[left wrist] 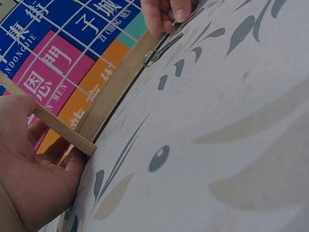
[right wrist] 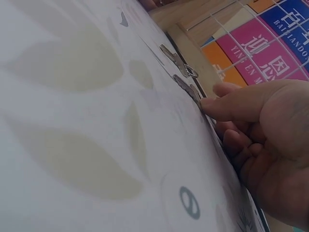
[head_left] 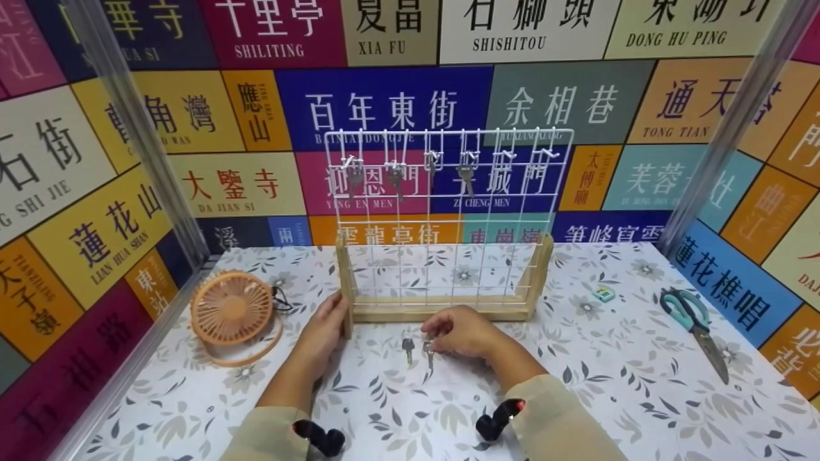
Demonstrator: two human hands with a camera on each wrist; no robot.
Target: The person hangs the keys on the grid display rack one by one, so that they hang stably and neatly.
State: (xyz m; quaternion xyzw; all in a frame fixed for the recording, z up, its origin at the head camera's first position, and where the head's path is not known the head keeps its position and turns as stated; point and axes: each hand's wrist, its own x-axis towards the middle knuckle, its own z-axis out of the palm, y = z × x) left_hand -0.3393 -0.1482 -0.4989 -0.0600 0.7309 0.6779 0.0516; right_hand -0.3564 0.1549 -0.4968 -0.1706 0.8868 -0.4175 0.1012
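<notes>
A white wire rack on a wooden stand [head_left: 442,314] stands on the table, and several keys [head_left: 467,170] hang from hooks along its upper part. My left hand [head_left: 327,330] grips the stand's left wooden upright [left wrist: 65,129], thumb on the near side and fingers behind it. In front of the base my right hand [head_left: 466,331] pinches the head of a key [head_left: 430,363] between thumb and fingertips, low over the tabletop. Just left of it, a second key [head_left: 409,351] with a ring [left wrist: 150,59] lies on the table.
An orange fan [head_left: 234,307] stands left of the rack. On the right lie teal-handled scissors [head_left: 695,323] and a small green-and-white packet [head_left: 603,294]. A leaf-patterned cloth [head_left: 384,410] covers the table, with printed panels behind and at the sides.
</notes>
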